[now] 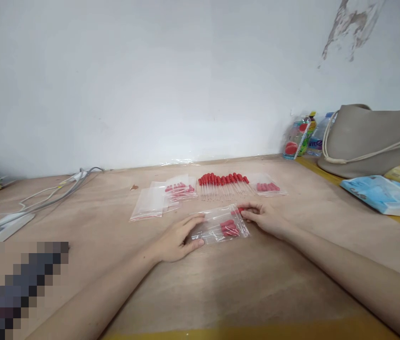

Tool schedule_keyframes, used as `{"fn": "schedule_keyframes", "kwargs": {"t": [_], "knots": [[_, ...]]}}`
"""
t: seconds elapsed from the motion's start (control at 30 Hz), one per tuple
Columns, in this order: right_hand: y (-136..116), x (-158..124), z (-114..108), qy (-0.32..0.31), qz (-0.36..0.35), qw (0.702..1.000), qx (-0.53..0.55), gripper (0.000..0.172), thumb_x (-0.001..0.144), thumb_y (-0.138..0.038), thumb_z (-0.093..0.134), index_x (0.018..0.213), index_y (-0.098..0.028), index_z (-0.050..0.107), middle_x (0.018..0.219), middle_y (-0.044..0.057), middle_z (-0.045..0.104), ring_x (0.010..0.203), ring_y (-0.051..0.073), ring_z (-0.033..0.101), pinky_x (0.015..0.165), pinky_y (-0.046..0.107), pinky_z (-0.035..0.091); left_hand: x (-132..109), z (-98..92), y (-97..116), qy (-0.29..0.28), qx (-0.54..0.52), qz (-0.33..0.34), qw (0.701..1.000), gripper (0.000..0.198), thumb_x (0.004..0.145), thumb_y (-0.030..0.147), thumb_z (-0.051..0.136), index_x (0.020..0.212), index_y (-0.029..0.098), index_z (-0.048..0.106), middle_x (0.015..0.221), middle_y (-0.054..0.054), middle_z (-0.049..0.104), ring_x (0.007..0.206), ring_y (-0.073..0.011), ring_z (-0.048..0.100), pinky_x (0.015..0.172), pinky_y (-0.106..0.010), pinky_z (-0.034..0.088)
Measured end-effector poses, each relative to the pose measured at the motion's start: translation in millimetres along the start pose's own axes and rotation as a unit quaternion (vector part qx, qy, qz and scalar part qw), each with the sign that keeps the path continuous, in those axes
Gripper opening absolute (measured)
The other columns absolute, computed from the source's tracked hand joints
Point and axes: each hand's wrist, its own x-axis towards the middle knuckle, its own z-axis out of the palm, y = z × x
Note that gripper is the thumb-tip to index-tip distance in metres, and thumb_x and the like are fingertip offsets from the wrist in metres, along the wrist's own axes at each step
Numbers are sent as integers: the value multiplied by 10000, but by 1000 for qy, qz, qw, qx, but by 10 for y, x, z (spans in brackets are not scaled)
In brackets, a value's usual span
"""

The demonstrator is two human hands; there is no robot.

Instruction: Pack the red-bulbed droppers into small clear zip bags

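A small clear zip bag (221, 225) with several red-handled pins inside lies on the wooden table (256, 283). My left hand (178, 241) grips its left end between thumb and fingers. My right hand (264, 218) pinches its upper right corner, fingers pressed together. Just behind the bag lies a row of loose red-handled pins (223, 183). Filled bags lie to either side of the row, one at the left (180, 190) and one at the right (267, 186). Empty clear bags (150, 204) lie further left.
A beige bag (370, 139) with cord handles, drink bottles (301, 137) and a blue packet (386, 193) stand at the right against the wall. Grey cables (61, 186) and a white power strip (3, 225) lie at the left. A blurred patch covers the bottom left corner.
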Motion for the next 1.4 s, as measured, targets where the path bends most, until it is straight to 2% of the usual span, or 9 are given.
{"fn": "schedule_keyframes", "kwargs": {"t": [0.1,0.33,0.7,0.77,0.93,1.1,1.17,1.27,1.4], "knots": [[-11,-2,2,-47,-41,997,-52,282,645,-357,657,859,-179,609,821,25,670,735,150,612,734,325,494,1,-10,6,-2,1,-1,1000,475,872,359,479,1311,240,343,1383,-77,368,1250,-237,370,1024,-421,342],[19,148,2,-74,-70,988,-118,274,643,-394,663,804,-172,652,701,11,669,644,150,601,630,299,480,8,-3,1,-1,10,9,1000,463,874,348,473,1305,232,351,1376,-77,378,1258,-229,362,1027,-407,342],[-57,128,103,-133,-43,990,-28,328,611,-430,685,795,-159,684,799,40,707,715,158,641,708,315,496,14,5,-24,-9,14,16,1000,469,885,345,458,1321,235,325,1404,-67,335,1283,-216,322,1048,-397,316],[-42,135,107,-118,-49,991,-42,345,616,-443,673,807,-157,696,806,48,708,729,173,643,713,324,498,13,8,-23,-9,14,14,1000,474,884,346,458,1324,233,322,1404,-68,334,1283,-215,321,1048,-395,313],[22,147,132,11,-42,992,-120,286,586,-403,686,682,-133,685,696,63,694,640,181,628,623,303,493,13,6,-19,-9,19,7,1000,469,882,354,459,1318,230,336,1389,-70,355,1266,-211,344,1039,-389,324],[-13,101,127,-114,-119,978,-129,230,696,-348,564,775,-172,689,784,36,695,742,167,626,679,286,484,15,-4,-12,-13,22,9,1000,452,886,363,450,1309,234,357,1379,-72,366,1258,-211,355,1032,-391,336],[-63,109,77,-136,-122,971,-155,219,711,-319,534,768,-168,682,773,30,689,745,159,619,698,282,478,15,-5,-13,-16,28,3,999,451,885,371,450,1307,237,366,1385,-71,358,1263,-215,350,1033,-397,334],[-142,212,-16,-47,-79,970,-224,175,674,-270,555,749,-147,655,675,24,662,631,140,593,614,258,465,9,-1,-21,-26,34,-7,999,444,887,382,446,1306,253,378,1414,-64,314,1273,-221,339,1036,-406,327],[-258,503,5,75,-106,935,-330,102,644,-210,573,701,-152,633,668,26,654,625,130,584,590,225,438,-2,7,-29,-33,37,-2,999,399,901,374,420,1288,278,407,1419,-49,308,1286,-213,322,1042,-400,315]]}}
